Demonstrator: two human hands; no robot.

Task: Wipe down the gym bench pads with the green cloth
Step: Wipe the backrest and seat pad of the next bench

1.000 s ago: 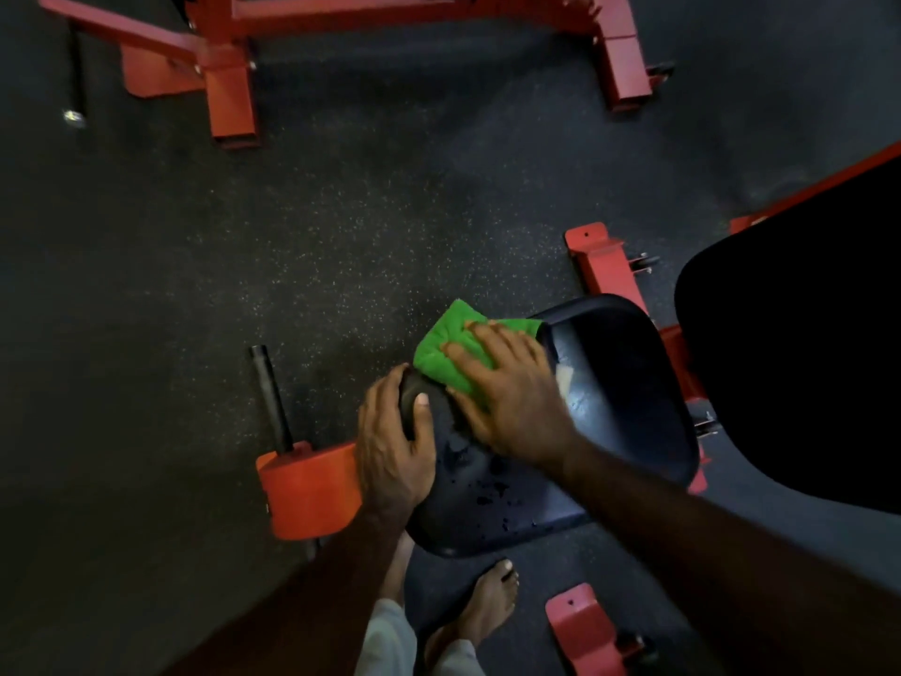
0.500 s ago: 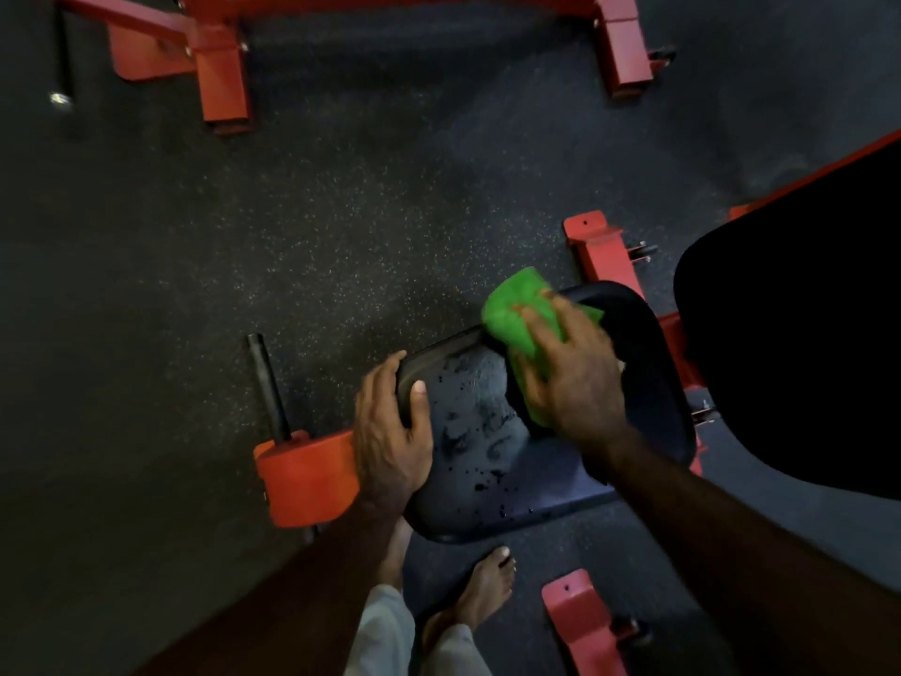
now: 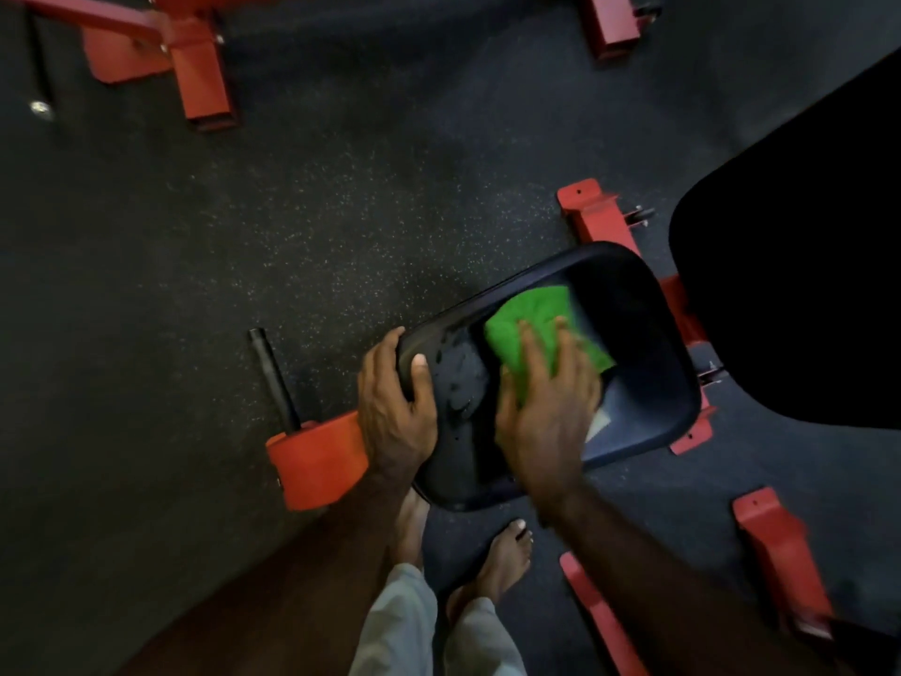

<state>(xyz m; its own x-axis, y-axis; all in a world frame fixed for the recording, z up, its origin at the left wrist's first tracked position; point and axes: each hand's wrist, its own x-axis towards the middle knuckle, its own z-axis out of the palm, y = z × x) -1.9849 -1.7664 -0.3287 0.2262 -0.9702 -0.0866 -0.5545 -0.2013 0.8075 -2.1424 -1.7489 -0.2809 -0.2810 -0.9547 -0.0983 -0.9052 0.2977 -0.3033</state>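
A black seat pad (image 3: 638, 344) sits at centre right, with wet spots on its left part. My left hand (image 3: 395, 407) grips the pad's left edge, thumb on top and fingers curled round the rim. A green cloth (image 3: 531, 319) lies on the middle of the pad. On the cloth my right hand (image 3: 546, 407) presses flat with its fingers spread. A larger black back pad (image 3: 799, 295) fills the right side.
Red frame parts surround the pad: a weight horn with a black peg (image 3: 312, 456) at the left, brackets (image 3: 595, 217) behind, feet (image 3: 780, 548) at the lower right. Another red frame (image 3: 195, 56) crosses the top. My bare feet (image 3: 502, 558) stand below the pad on dark rubber floor.
My right hand has drawn the green cloth back from the pad's far edge toward its middle, after first sweeping it rightward. My left hand has kept its grip on the left edge.
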